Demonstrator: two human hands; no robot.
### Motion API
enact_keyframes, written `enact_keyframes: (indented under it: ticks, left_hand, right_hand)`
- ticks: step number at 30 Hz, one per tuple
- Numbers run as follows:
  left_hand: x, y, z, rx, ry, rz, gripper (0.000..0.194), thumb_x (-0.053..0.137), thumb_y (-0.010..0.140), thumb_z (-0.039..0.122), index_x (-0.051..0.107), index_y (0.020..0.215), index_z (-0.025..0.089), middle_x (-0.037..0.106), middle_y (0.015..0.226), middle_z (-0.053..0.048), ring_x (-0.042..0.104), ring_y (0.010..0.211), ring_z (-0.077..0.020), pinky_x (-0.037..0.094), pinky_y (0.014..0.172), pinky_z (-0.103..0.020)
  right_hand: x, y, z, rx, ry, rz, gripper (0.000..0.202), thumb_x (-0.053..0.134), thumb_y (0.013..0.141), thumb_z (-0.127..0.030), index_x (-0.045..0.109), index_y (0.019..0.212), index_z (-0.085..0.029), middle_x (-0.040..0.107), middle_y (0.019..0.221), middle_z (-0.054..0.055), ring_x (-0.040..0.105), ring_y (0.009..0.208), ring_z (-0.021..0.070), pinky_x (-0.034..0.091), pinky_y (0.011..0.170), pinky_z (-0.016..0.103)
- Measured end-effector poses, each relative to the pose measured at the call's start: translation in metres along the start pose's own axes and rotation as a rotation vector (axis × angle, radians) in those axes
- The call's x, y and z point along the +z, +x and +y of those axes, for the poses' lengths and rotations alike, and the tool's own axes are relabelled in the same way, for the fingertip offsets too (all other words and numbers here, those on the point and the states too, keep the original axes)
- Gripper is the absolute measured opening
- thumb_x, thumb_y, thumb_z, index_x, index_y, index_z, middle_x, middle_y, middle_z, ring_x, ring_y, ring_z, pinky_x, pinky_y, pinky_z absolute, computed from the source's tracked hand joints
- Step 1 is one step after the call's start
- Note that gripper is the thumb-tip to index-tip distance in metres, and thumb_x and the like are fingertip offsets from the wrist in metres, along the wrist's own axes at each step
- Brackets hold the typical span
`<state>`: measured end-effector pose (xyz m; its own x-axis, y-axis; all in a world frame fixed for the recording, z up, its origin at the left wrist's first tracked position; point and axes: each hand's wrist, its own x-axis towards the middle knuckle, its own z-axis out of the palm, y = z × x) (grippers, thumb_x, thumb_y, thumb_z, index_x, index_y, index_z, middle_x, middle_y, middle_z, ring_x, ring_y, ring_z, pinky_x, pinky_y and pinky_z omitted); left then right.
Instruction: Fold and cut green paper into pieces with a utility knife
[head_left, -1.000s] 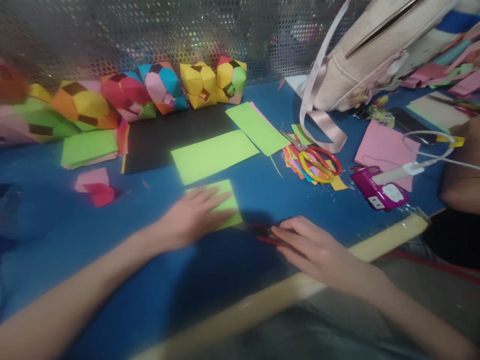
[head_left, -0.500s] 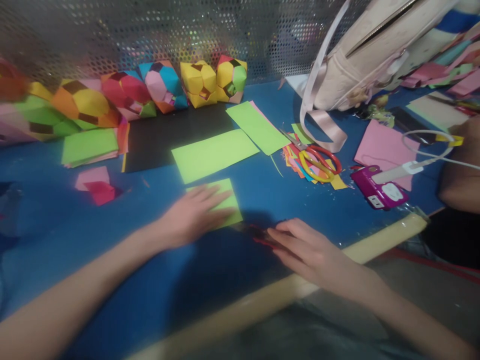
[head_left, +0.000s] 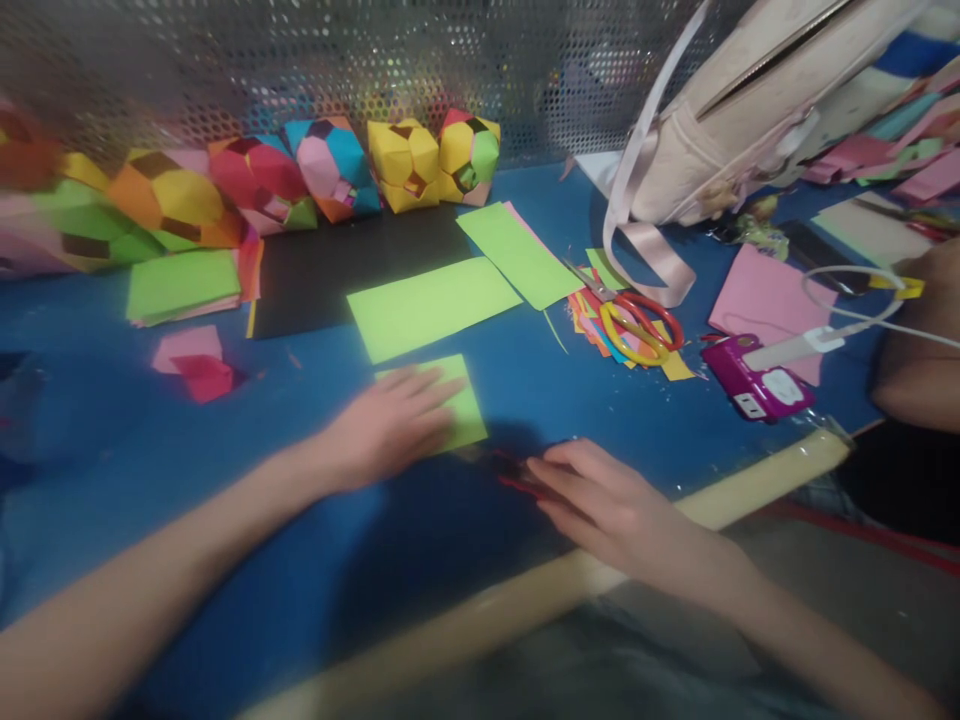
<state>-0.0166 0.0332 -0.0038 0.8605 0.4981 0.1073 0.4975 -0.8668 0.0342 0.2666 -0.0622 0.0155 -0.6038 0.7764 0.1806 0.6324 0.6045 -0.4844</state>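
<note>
Pressing green paper flat on the blue counter (head_left: pixel 112 420).

We are laying our left hand (head_left: pixel 386 425) flat, fingers spread, on a small folded green sheet (head_left: pixel 465 410) lying near the counter's front edge, just below a longer green strip (head_left: pixel 431 305). Our right hand (head_left: pixel 600 495) is resting beside it, fingers loosely extended over a small red object (head_left: pixel 517 475); we cannot tell whether it is gripping that.

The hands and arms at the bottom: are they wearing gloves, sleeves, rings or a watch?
No. The left hand and right hand are bare, with no gloves and no rings that show. Both forearms are bare too: no sleeves, watch or bracelet is in view as far as the picture's edge. The picture is a bit blurred.
</note>
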Motion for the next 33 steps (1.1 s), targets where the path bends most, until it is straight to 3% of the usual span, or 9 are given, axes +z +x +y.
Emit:
enact_keyframes:
  ticks: [9, 33]
  left_hand:
    - [0.000, -0.005, -0.026, 0.160, -0.104, 0.016, 0.027, 0.046, 0.096, 0.022, 0.065, 0.115, 0.020, 0.052, 0.144, -0.010, 0.048, 0.133, -0.0302, 0.043, 0.101, -0.045]
    - [0.003, -0.004, -0.024, 0.176, -0.077, 0.043, 0.022, 0.049, 0.096, 0.024, 0.065, 0.111, 0.021, 0.052, 0.144, -0.011, 0.049, 0.131, -0.0304, 0.041, 0.101, -0.043]
  right_hand:
    - [-0.002, -0.001, -0.002, -0.012, -0.010, -0.028, 0.027, 0.047, 0.097, -0.018, 0.058, 0.121, -0.010, 0.061, 0.103, 0.015, 0.061, 0.095, 0.0227, 0.057, 0.078, 0.036]
    - [0.004, 0.018, -0.007, -0.101, -0.038, -0.009, 0.026, 0.046, 0.096, -0.017, 0.062, 0.114, -0.007, 0.063, 0.099, 0.016, 0.063, 0.091, 0.0242, 0.058, 0.074, 0.037]
